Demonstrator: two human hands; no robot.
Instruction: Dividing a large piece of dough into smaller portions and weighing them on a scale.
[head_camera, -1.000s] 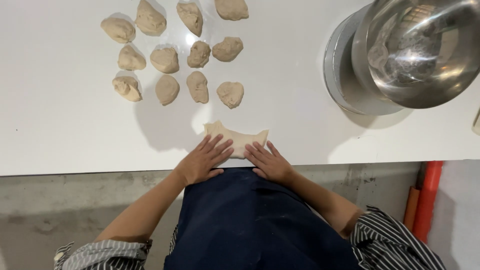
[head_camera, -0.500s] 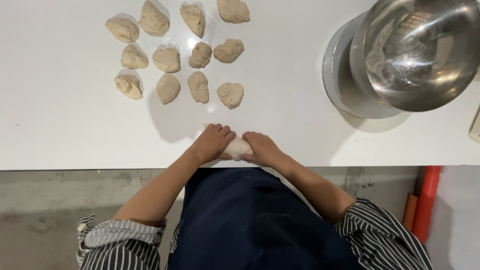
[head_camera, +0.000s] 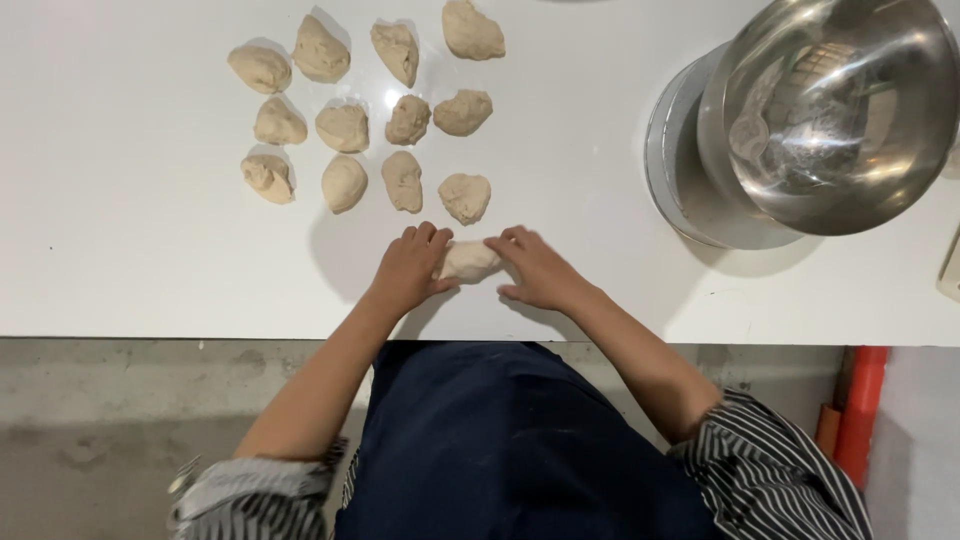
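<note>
Both hands form the grip on 1 small roll of pale dough (head_camera: 470, 260), which lies on the white worktop (head_camera: 130, 260) close to its near edge. Left hand (head_camera: 410, 268) cups the roll's left end, fingers curled over the top; right hand (head_camera: 538, 270) covers the right end with fingers pointing toward 9 o'clock, so the grip is closed around the dough from both sides and only its middle shows between them. At 12 o'clock from the hands, well within reach, sit 12 rough dough lumps (head_camera: 343, 127) in loose rows, each apart from its neighbours; the nearest lump (head_camera: 465, 197) lies just beyond the fingertips. At 2 o'clock stands a large shiny steel mixing bowl (head_camera: 840, 110) tilted on top of a round grey metal base (head_camera: 680, 170), with a thin film of flour visible inside the bowl. Bare forearms run from the hands back toward 6 o'clock, ending in pushed-up black-and-white striped sleeves (head_camera: 770, 480). A dark navy apron (head_camera: 510, 450) fills the lower centre, against the worktop's front edge. Below the worktop is grey concrete floor (head_camera: 110, 430), and at 4 o'clock a red-orange upright post (head_camera: 855, 410) shows beside the right sleeve.
</note>
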